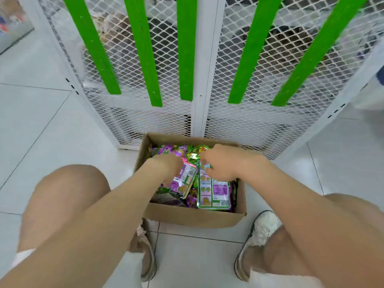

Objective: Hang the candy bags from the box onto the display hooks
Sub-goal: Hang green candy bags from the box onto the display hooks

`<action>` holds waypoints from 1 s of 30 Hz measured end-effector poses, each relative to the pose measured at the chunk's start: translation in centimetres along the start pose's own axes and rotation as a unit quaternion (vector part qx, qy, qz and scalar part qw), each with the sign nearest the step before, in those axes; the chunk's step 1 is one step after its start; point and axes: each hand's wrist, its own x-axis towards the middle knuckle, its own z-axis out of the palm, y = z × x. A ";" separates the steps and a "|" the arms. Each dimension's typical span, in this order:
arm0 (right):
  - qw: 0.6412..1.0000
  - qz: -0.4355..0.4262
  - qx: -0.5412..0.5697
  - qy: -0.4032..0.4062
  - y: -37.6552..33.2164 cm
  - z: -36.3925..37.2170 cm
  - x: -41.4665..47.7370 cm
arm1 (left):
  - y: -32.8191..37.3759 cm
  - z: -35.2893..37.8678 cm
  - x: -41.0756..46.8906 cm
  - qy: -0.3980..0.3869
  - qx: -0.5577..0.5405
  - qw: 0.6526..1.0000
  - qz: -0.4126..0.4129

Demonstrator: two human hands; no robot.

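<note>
White tile floor (pixel 62 121), cardboard box (pixel 193 219) parked right at the mesh rack (pixel 239 113). Both hands are in it: left hand (pixel 168 165) curled on a purple candy bag (pixel 186 180), right hand (pixel 220 163) pinching a green candy bag (pixel 214 194) by its far end, long axis pointing back at the person. Rack's dead ahead.

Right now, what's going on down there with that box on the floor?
A person is crouched over a cardboard box of candy bags on the floor, in front of a white mesh rack with green strips. Both hands are in the box: the left hand has its grip on a purple bag, the right hand on a green bag. No bag hangs on the rack in view.
</note>
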 end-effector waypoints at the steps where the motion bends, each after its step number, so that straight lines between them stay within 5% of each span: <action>1: 1.000 0.000 0.012 -0.023 0.4 0.3 0.4 | 0.1 0.3 0.5 -0.030 0.016 0.999 0.002; 4: 0.998 0.002 0.029 -0.050 1.8 0.8 1.2 | 0.4 1.5 1.4 -0.077 0.039 0.996 -0.009; 11: 0.995 0.013 0.096 -0.006 6.5 0.4 1.9 | 0.2 -0.2 2.0 -0.044 -0.030 0.998 -0.036; 18: 0.970 -0.016 0.242 0.019 7.2 0.7 -1.4 | 3.2 -8.1 -3.7 0.150 -0.196 0.967 -0.062; 20: 0.959 -0.033 0.278 0.042 6.3 0.7 -2.3 | 4.2 -9.3 -5.4 0.198 -0.361 0.908 -0.073; 23: 0.944 -0.071 0.319 0.037 5.6 0.1 -4.0 | 5.8 -10.8 -7.1 0.237 -0.609 0.755 -0.056; 27: 0.917 -0.096 0.376 0.096 6.4 -0.8 -4.5 | 6.2 -12.3 -7.4 0.236 -0.780 0.578 -0.036; 29: 0.895 -0.083 0.402 0.175 7.5 -1.6 -4.0 | 6.0 -13.1 -7.2 0.226 -0.816 0.530 -0.043; 30: 0.890 -0.064 0.403 0.205 7.9 -2.2 -4.0 | 5.9 -13.4 -7.2 0.219 -0.807 0.546 -0.053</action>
